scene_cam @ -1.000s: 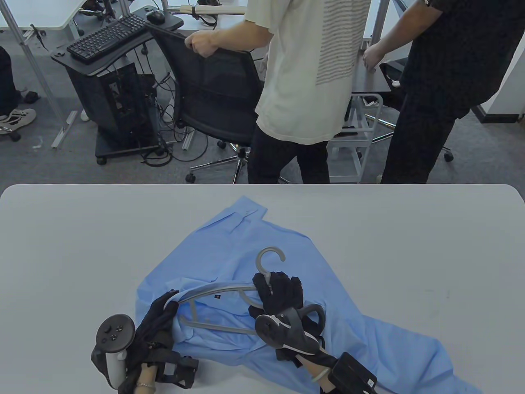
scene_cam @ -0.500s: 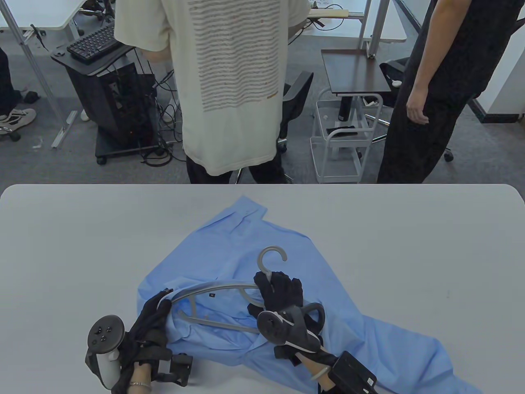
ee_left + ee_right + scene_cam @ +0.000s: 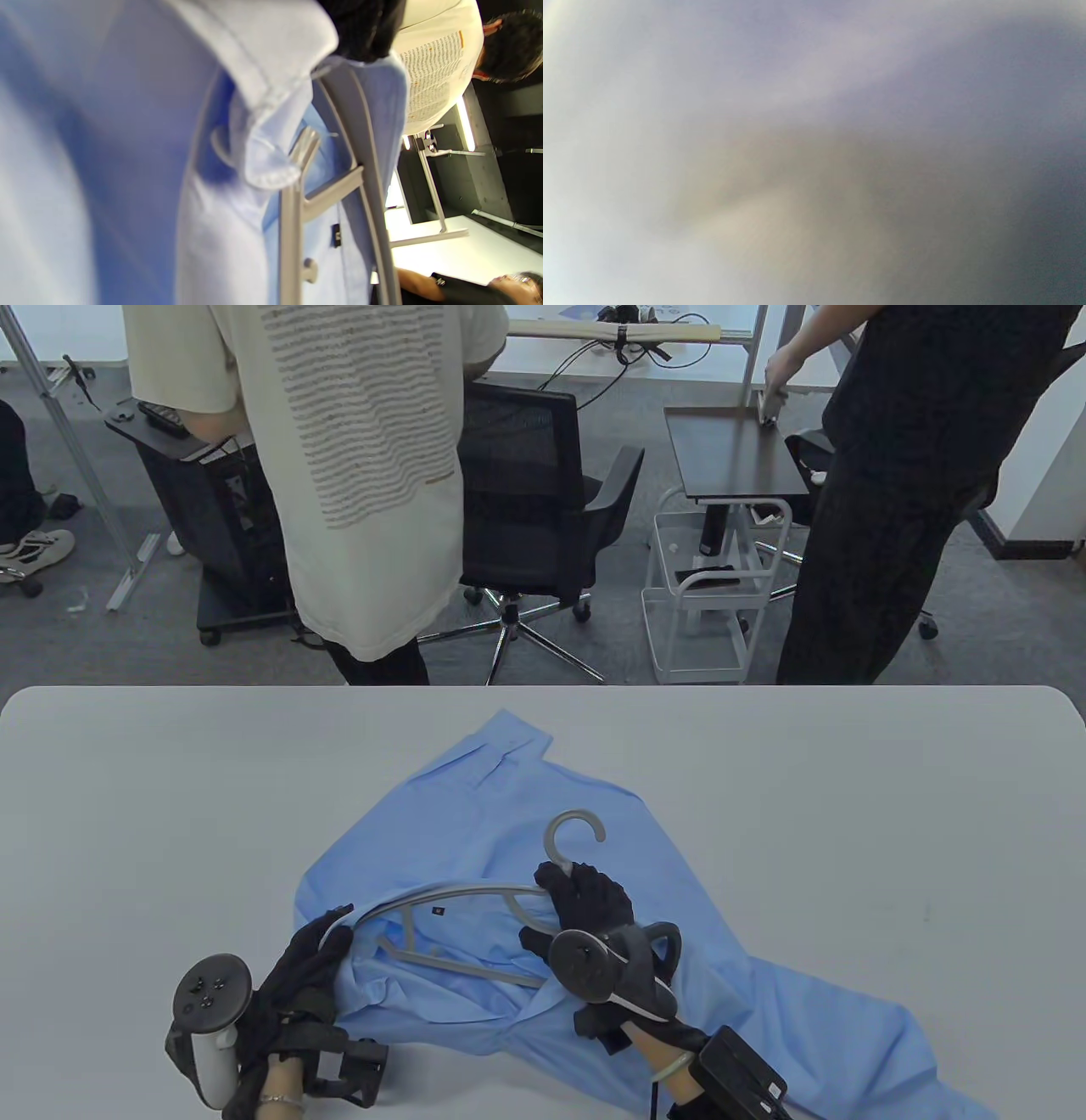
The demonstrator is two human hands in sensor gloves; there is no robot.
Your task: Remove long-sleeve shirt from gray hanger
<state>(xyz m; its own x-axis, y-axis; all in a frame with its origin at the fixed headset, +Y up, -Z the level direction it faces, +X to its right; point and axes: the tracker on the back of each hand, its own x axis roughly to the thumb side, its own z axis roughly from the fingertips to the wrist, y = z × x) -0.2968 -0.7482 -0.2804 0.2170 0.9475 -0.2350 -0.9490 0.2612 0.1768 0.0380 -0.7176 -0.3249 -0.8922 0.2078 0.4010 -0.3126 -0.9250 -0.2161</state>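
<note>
Nearest me, the left hand (image 3: 293, 976) pinches the blue shirt (image 3: 475, 1010) at the gray hanger (image 3: 458, 892)'s near end, seemingly to peel cloth off it, while beyond, the right hand (image 3: 594, 912) clenches that hanger's neck below the hook, steadying it on the white table (image 3: 848, 814).

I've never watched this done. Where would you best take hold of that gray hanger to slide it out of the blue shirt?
Probably at the neck just below the hook, coming from above, where the right hand grips the gray hanger now. The hook and neck lie bare on top of the blue shirt, while its left tip sits under fabric held by the left hand.
</note>
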